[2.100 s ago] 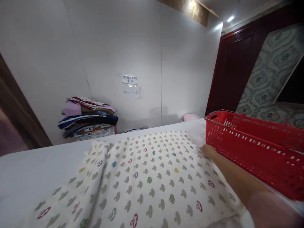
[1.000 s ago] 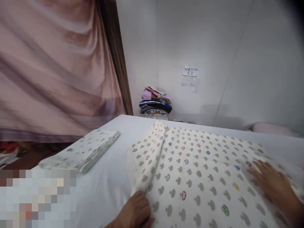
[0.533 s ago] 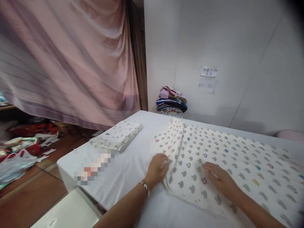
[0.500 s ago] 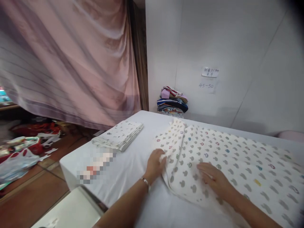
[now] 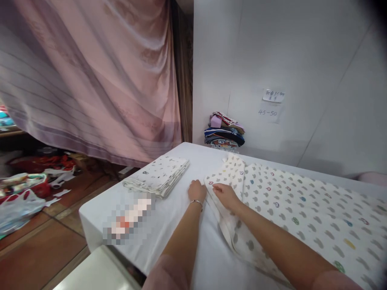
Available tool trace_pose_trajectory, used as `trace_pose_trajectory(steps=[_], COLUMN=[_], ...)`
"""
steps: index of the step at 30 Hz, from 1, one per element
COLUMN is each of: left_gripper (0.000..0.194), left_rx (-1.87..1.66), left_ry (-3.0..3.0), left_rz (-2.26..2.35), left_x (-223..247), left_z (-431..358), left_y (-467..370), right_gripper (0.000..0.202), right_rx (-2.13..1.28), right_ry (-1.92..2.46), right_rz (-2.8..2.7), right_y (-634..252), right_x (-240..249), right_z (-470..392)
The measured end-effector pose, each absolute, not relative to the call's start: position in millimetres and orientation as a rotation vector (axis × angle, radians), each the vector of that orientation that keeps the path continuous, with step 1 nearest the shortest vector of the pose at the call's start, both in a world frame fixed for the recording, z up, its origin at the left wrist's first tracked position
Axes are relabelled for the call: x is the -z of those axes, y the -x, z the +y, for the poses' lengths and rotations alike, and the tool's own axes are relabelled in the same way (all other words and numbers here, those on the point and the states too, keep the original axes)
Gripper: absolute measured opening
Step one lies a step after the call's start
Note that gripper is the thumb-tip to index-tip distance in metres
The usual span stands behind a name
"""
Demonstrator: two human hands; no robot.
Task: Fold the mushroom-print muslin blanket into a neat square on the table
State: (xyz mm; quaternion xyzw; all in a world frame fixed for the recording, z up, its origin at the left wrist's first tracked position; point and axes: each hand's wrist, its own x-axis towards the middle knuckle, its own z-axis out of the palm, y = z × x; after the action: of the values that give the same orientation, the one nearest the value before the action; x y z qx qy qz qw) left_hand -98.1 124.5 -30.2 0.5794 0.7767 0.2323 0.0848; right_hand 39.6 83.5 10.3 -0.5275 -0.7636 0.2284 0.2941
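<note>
A white cotton cloth (image 5: 281, 197) printed with grey shapes and small coloured figures is spread over the right part of the table. Its left end lies folded over in a strip. My right hand (image 5: 225, 196) is closed at this left end, with the cloth's edge pinched in its fingers; the near edge hangs in a loose curve below. Just left of it, my left hand (image 5: 197, 191) is curled closed against the cloth's corner, its fingertips hidden. On the left of the table sits a folded stack of white printed cloth (image 5: 157, 173).
A white-covered table (image 5: 178, 225) bears the cloths. A blurred-out item (image 5: 130, 217) lies near its left edge. Folded fabrics (image 5: 224, 131) are piled behind it by the wall. A pink curtain (image 5: 121, 80) hangs at left; bags and a red basket (image 5: 42, 183) stand on the floor.
My right hand has moved left across the cloth to its left end and closed. My left hand has curled up. The cloth's near left edge has been drawn up and shifted.
</note>
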Motion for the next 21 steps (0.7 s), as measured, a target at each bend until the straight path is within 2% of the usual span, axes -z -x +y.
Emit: trace_pose_trajectory(steps=[7,10,17,21], left_gripper=[0.013,0.012,0.026,0.026], left_rx=[-0.825,-0.949,-1.066,-1.115], left_ry=[-1.654,-1.57,-1.395,-1.344], left_rz=[2.211,2.115,1.964,1.897], left_x=[33,32,31,32], left_z=[131,132,141,143], left_y=[107,109,110,112], right_gripper=[0.013,0.014,0.017,0.021], right_rx=[-0.491,-0.473,-0.458,-0.486], right_ry=[1.717,1.81,1.742,1.641], right_rz=[-2.109,-2.106,-2.119,-2.094], right_y=[1,9,-1,-2], right_x=[10,20,22,19], right_z=[145,153,161,158])
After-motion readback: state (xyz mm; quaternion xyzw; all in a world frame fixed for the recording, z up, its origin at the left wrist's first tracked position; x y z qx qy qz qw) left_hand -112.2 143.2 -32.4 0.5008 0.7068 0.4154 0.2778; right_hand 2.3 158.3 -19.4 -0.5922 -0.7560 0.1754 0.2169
